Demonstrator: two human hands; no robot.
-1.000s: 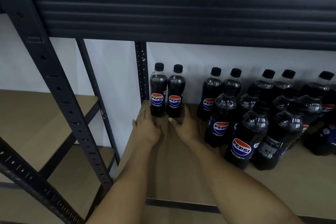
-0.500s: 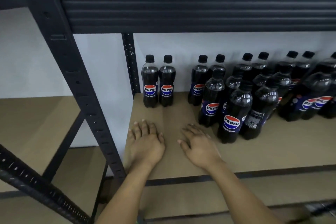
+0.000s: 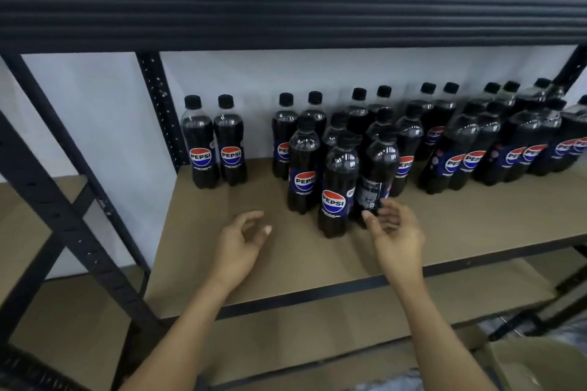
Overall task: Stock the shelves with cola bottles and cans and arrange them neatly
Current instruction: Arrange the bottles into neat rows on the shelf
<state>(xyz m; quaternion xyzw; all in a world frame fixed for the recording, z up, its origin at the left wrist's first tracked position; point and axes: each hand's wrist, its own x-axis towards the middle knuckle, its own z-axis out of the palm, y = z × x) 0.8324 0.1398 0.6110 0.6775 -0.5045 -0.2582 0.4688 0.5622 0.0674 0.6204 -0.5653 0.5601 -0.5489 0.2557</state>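
Both hands are up over the brown shelf board (image 3: 476,219) in the lower middle of the frame, and neither one has hold of anything. The left hand (image 3: 238,244) hangs above the bare board left of centre, its fingers loosely curled and spread, palm turned inward, empty. The right hand (image 3: 397,238) sits right of centre, also open and empty, fingers fanned toward the nearest bottles; its fingertips (image 3: 370,219) are just beside the base of a bottle with its printed back label facing out (image 3: 378,174), though whether they actually touch it cannot be told.

Right beside that one, at the very front of the cluster, stands the front bottle (image 3: 338,187), its red, white and blue logo facing the camera. A third bottle (image 3: 303,168) stands just behind and to the left of it. All three are upright with black caps on.

Over at the left, close to the dark rear post (image 3: 162,111), a pair of bottles (image 3: 214,143) stands side by side against the white wall (image 3: 104,124), logos forward, well apart from the rest.

The main crowd of bottles (image 3: 470,143) runs along the back of the shelf to the right edge of the frame, packed several deep and somewhat uneven. A dark ribbed beam (image 3: 286,6) spans the top of the frame. A lower shelf (image 3: 317,333) shows beneath the arms.
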